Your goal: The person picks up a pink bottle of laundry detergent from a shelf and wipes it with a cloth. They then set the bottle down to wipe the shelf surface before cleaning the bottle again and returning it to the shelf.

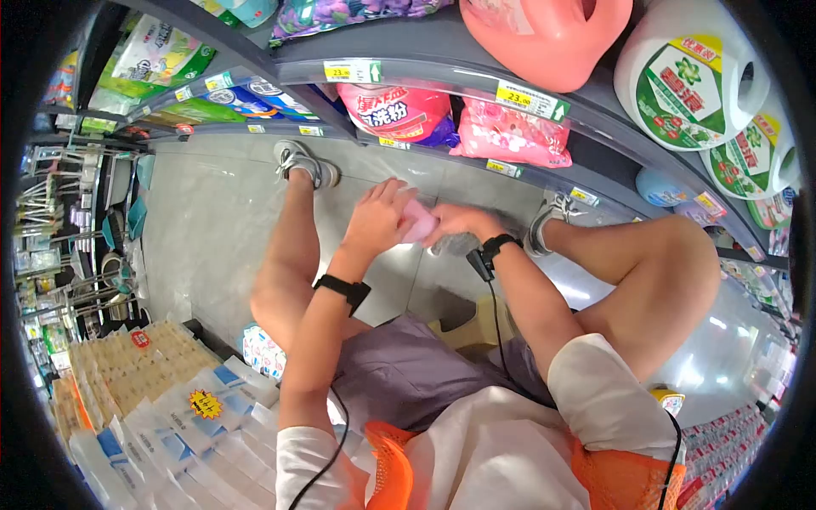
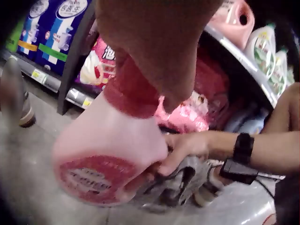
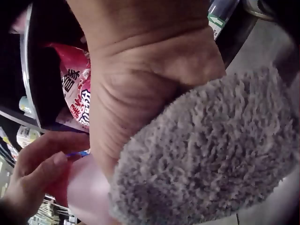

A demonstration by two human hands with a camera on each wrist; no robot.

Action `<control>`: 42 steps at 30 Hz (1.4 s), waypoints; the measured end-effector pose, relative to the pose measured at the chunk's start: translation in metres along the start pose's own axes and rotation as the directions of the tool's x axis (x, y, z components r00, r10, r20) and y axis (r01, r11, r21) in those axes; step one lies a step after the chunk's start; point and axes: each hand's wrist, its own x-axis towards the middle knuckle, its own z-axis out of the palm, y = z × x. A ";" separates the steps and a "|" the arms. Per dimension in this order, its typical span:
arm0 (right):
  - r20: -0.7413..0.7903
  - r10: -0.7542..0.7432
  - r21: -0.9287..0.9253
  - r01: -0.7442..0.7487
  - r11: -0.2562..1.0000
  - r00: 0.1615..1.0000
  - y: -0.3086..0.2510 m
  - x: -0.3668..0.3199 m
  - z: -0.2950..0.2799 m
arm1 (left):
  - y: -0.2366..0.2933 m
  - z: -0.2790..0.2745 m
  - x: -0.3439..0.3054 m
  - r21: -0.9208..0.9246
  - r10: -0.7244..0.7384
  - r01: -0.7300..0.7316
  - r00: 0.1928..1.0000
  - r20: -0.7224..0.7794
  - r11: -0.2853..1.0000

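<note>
My left hand [image 1: 378, 217] grips a pale pink plastic bottle [image 1: 418, 223] above the floor, in front of the lowest shelf. The left wrist view shows the bottle [image 2: 108, 154] close up, with a red round label on its end. My right hand [image 1: 459, 223] holds a grey fluffy cloth [image 1: 455, 246] against the bottle's other side. In the right wrist view the cloth [image 3: 211, 150] bunches under my palm [image 3: 140, 84], and the left hand [image 3: 37, 164] curls round the bottle [image 3: 86, 192]. Much of the bottle is hidden by both hands.
I crouch in a shop aisle, knees apart, on a grey tiled floor [image 1: 204, 229]. Shelves ahead hold pink detergent bags [image 1: 395, 110], a pink jug [image 1: 544, 34] and white jugs with green labels [image 1: 688, 76]. Stacked packets [image 1: 161, 391] lie at the lower left.
</note>
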 end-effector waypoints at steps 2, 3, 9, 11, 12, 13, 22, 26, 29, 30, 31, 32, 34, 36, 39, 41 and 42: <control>0.036 -0.036 0.111 0.032 0.993 0.999 -0.012 -0.012 0.011 | -0.001 -0.001 -0.012 -0.011 -0.040 0.040 0.999 0.011 0.999; 0.003 -0.058 0.165 0.057 0.985 0.998 -0.014 -0.016 0.019 | -0.002 0.000 -0.014 -0.023 -0.050 0.050 0.999 0.013 0.998; -0.079 0.008 0.404 0.024 0.914 0.997 -0.058 -0.045 0.027 | 0.000 -0.083 -0.004 -0.580 -0.047 0.093 0.995 0.094 0.810; -0.150 0.122 0.555 -0.019 0.831 0.981 -0.065 -0.058 0.027 | -0.005 -0.095 -0.002 -0.617 -0.088 0.112 0.994 0.070 0.779; -0.182 0.180 0.627 -0.027 0.778 0.967 -0.066 -0.064 0.028 | -0.011 -0.093 -0.001 -0.720 -0.136 0.137 0.989 0.060 0.681; -0.246 0.215 0.655 -0.001 0.756 0.945 -0.060 -0.067 0.030 | -0.017 -0.089 -0.001 -0.810 -0.186 0.157 0.981 0.060 0.565; -0.575 0.462 0.805 0.366 0.467 0.675 -0.028 -0.181 0.010 | 0.024 -0.079 -0.001 -0.658 -0.019 0.076 0.995 0.093 0.749; -0.699 0.501 0.714 0.550 0.434 0.511 -0.047 -0.229 -0.020 | 0.044 -0.086 0.000 -0.631 0.099 0.020 0.983 0.154 0.776; -0.772 0.470 0.628 0.631 0.457 0.428 -0.056 -0.247 -0.041 | 0.048 -0.080 0.003 -0.624 0.117 0.040 0.971 0.208 0.781; -0.786 0.445 0.614 0.625 0.481 0.430 -0.053 -0.254 -0.051 | 0.046 -0.077 0.003 -0.610 0.122 0.046 0.965 0.231 0.791; -0.796 0.420 0.604 0.618 0.503 0.436 -0.056 -0.259 -0.058 | 0.046 -0.075 0.003 -0.595 0.122 0.056 0.959 0.256 0.802; -0.802 0.417 0.593 0.644 0.483 0.427 -0.061 -0.263 -0.062 | 0.048 -0.076 0.003 -0.591 0.109 0.083 0.953 0.281 0.802; -0.834 0.399 0.546 0.670 0.503 0.380 -0.058 -0.264 -0.072 | 0.051 -0.077 0.005 -0.581 0.079 0.135 0.942 0.327 0.803; -0.881 0.357 0.472 0.636 0.611 0.311 -0.041 -0.261 -0.090 | 0.046 -0.069 0.006 -0.555 0.106 0.088 0.945 0.309 0.827; -0.906 0.349 0.421 0.585 0.693 0.240 -0.023 -0.256 -0.116 | 0.041 -0.061 0.006 -0.567 0.073 0.148 0.934 0.349 0.810; -0.908 0.353 0.417 0.541 0.730 0.225 -0.013 -0.256 -0.133 | 0.036 -0.056 0.003 -0.564 0.051 0.186 0.925 0.378 0.805; -0.909 0.365 0.415 0.531 0.739 0.202 -0.012 -0.256 -0.139 | 0.032 -0.053 0.001 -0.549 0.051 0.180 0.924 0.379 0.816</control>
